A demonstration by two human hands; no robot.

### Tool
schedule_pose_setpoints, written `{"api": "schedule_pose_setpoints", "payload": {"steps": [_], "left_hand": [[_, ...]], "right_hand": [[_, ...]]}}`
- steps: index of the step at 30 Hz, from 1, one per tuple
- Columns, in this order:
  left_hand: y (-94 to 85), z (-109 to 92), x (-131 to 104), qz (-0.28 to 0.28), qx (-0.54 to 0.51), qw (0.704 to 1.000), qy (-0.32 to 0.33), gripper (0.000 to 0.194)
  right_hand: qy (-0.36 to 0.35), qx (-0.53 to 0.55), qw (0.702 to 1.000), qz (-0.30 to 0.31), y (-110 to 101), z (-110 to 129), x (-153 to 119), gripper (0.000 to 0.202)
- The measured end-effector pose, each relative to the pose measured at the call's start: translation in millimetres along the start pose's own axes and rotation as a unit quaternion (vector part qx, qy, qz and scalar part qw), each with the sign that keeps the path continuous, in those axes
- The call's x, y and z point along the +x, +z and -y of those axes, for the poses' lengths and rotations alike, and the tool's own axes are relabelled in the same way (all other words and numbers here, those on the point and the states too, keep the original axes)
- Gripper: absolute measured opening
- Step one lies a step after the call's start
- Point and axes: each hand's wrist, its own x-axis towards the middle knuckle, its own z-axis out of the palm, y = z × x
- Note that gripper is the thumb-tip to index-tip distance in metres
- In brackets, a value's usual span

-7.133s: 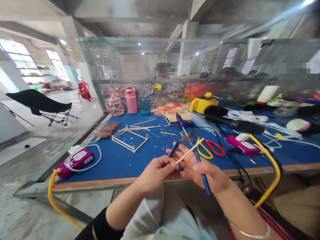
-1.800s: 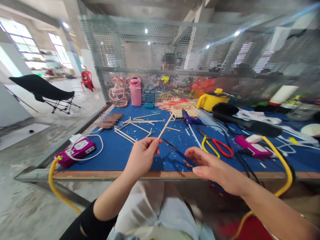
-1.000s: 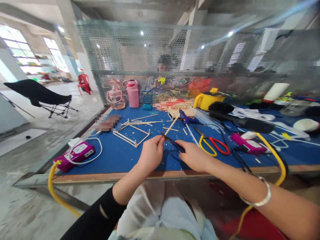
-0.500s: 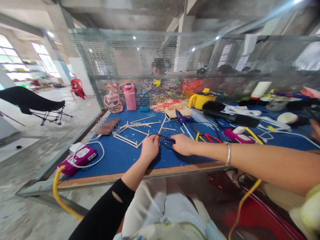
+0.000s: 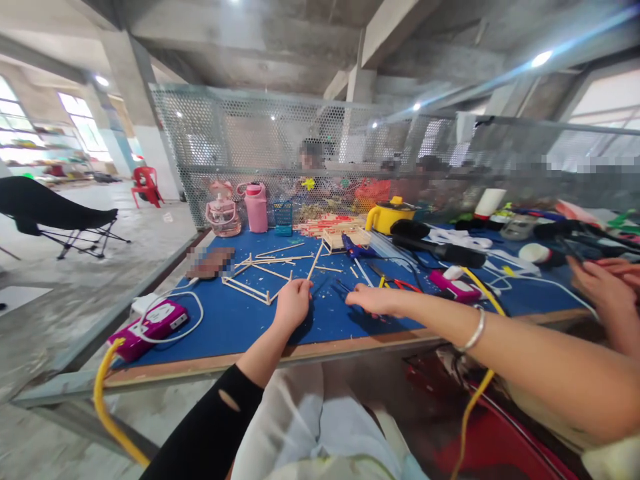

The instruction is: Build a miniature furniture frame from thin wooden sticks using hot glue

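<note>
Much is covered near the centre of the frame. The left hand (image 5: 294, 303) hides the lower end of a thin, pale, straight wooden stick (image 5: 315, 261), pinched between thumb and fingers. The right hand (image 5: 367, 299) is curled around a dark, slim-nosed metal tool (image 5: 342, 285); only its tip shows clearly, so how far its handles are spread I cannot tell. The right forearm partly covers the scissors with 1 yellow and 1 red handle (image 5: 407, 285). At the right edge, another person's hands (image 5: 607, 287) are cut off.

The stick is at mid-frame over the blue tabletop (image 5: 210, 333), its long axis steep, the free end pointing up and slightly right, toward the small pale wooden slatted tray (image 5: 345, 241); whether these 2 touch is unclear. The tool's tip points upper left, apart from the stick. An angular pale stick frame (image 5: 245, 290) lies left of the left hand.
</note>
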Motion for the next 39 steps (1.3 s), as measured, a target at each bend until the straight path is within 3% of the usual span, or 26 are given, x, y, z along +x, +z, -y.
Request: {"api": "schedule_pose_setpoints", "payload": {"steps": [3, 6, 8, 11, 14, 16, 21, 25, 27, 29, 31, 39], "left_hand": [[0.3, 4.7, 0.4, 0.002, -0.024, 1.000, -0.006, 0.036], [-0.1, 8.2, 0.6, 0.009, -0.050, 0.999, -0.018, 0.040], [0.0, 8.5, -0.2, 0.022, -0.069, 0.997, -0.025, 0.040], [1.1, 5.9, -2.9, 0.046, -0.103, 0.993, -0.037, 0.036], [1.5, 1.9, -6.2, 0.064, -0.139, 0.987, -0.053, 0.035], [1.0, -0.4, -8.0, 0.073, -0.160, 0.983, -0.063, 0.035], [-0.5, -5.5, -10.8, 0.095, -0.193, 0.973, -0.082, 0.032], [-1.2, -11.1, -13.0, 0.106, -0.215, 0.965, -0.101, 0.026], [-1.7, -13.7, -14.0, 0.116, -0.228, 0.961, -0.104, 0.024], [-2.2, -15.1, -14.5, 0.124, -0.242, 0.957, -0.105, 0.024], [-2.6, -15.0, -14.5, 0.128, -0.254, 0.953, -0.108, 0.026], [-2.5, -10.0, -14.1, 0.137, -0.255, 0.953, -0.092, 0.033]], "right_hand": [[0.021, 0.001, 0.997, -0.078, 2.3, 11.9, 21.4, 0.076], [-0.001, -0.020, 0.987, -0.157, 0.6, 18.7, 38.1, 0.071], [-0.013, -0.041, 0.980, -0.193, -3.6, 6.6, 39.8, 0.055], [0.021, -0.076, 0.972, -0.219, -10.7, -36.2, 34.6, 0.041], [0.074, -0.097, 0.973, -0.198, -11.6, -82.6, 31.5, 0.042], [0.071, -0.095, 0.977, -0.175, -8.1, -102.5, 33.5, 0.037], [0.049, -0.031, 0.983, -0.173, -2.1, -116.6, 39.9, 0.036], [0.067, 0.080, 0.982, -0.159, -4.4, -122.4, 18.3, 0.047], [0.048, 0.171, 0.975, -0.136, -3.4, -122.4, -2.4, 0.051], [-0.002, 0.318, 0.945, -0.082, -0.3, -115.5, -22.9, 0.052], [-0.057, 0.380, 0.923, -0.028, 3.6, -100.8, -37.1, 0.050], [-0.227, 0.174, 0.958, 0.006, 1.0, -28.0, -29.6, 0.036]]}}
